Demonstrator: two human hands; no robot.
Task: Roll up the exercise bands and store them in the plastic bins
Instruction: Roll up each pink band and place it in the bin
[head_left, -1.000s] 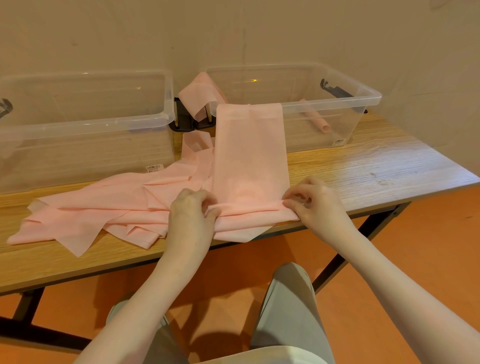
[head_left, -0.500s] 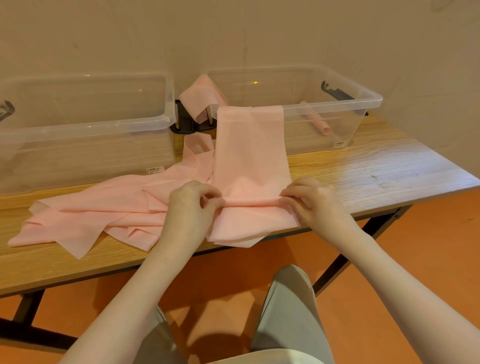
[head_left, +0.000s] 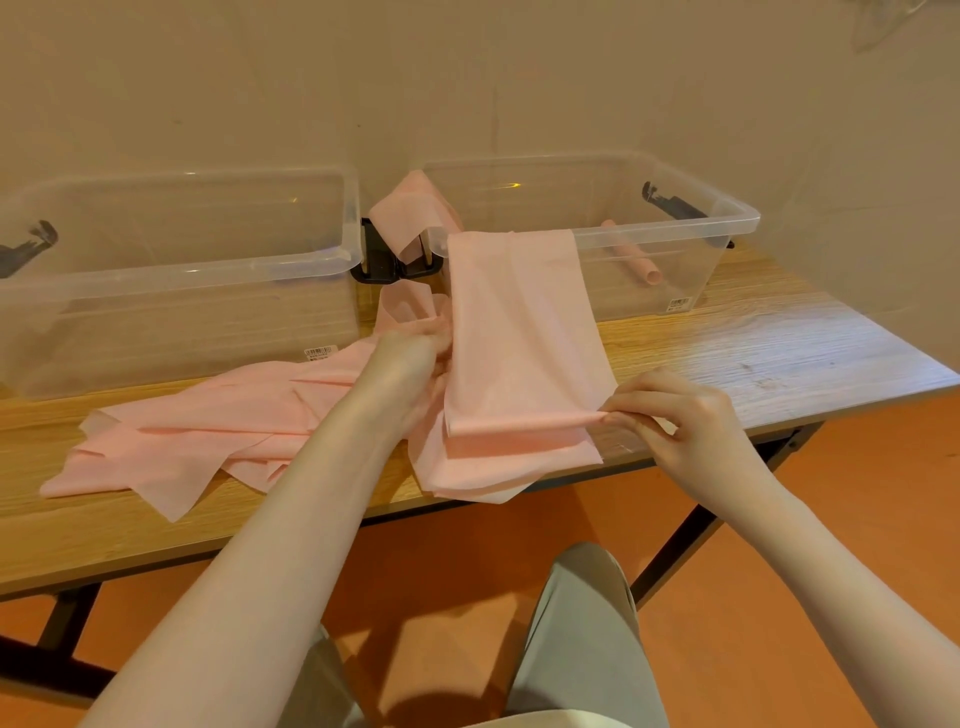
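The worktop (head_left: 779, 358) carries two bins (head_left: 171, 260), beyond the fingers. The band (head_left: 519, 332) hangs from the right bin's rim (head_left: 649, 236) toward them. Right hand (head_left: 691, 431) pinches the rolled end; left hand (head_left: 410, 364) grips loose bands (head_left: 208, 426). Roll tight and even. The worktop edge is just under the fingers.

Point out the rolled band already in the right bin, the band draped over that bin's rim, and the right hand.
Rolled pink band (head_left: 631, 260): head view, middle of the roll.
Draped pink band (head_left: 519, 332): head view, flat middle stretch.
Right hand (head_left: 680, 421): head view, back of the hand.
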